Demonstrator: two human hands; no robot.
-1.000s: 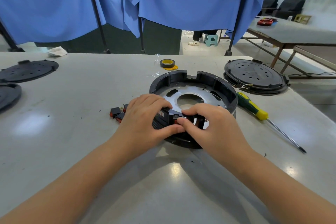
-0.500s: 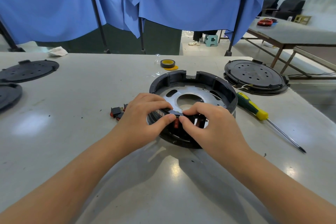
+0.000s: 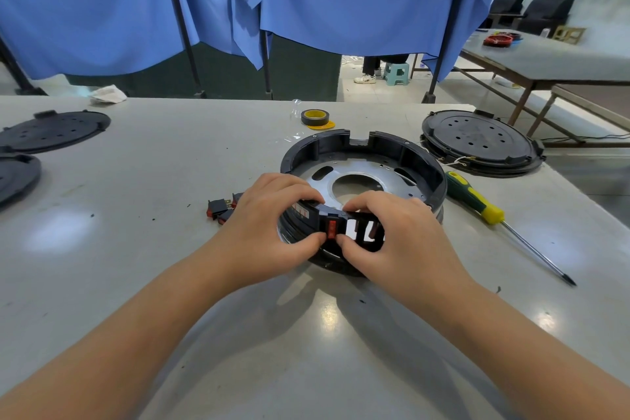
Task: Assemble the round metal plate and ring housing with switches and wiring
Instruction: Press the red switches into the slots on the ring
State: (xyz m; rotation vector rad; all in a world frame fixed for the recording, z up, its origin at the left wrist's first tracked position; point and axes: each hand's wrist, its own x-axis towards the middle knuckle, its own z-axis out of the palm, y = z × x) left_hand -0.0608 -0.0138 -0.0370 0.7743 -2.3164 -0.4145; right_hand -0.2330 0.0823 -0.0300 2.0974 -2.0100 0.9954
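1. Ring housing (image 3: 422, 164): black, round, sits on the grey tabletop (image 3: 170, 164) just right of centre. A notch breaks its far wall.
2. Round metal plate (image 3: 385, 181): silvery, lies inside the housing, with a large centre hole and several slots.
3. Near wall of the housing carries a row of rectangular openings. A red switch (image 3: 331, 228) sits in the leftmost one; the openings just right of it show light through.
4. Left hand (image 3: 272, 225): wrapped over the near-left rim of the housing, fingers on top, thumb at the front wall with its tip touching the left edge of the red switch.
5. Right hand (image 3: 392, 235): mirrors it on the near-right rim, thumb tip against the switch's lower right corner. Both hands' fingers are closed on the housing wall, thumbs pinching in at the switch.
6. Loose switches (image 3: 218, 209): a small cluster, black and red, on the tabletop just left of the left hand, partly hidden by it.
7. Screwdriver (image 3: 477, 201): green and yellow handle, lies right of the housing, near its wall, shaft pointing near-right.
8. Black disc cover (image 3: 480, 141): far right, holes in its face, thin white wires at its near-left edge.
9. Two more black discs (image 3: 51, 129) at the far-left edge.
10. Tape roll (image 3: 315, 117): black with yellow core, beyond the housing.
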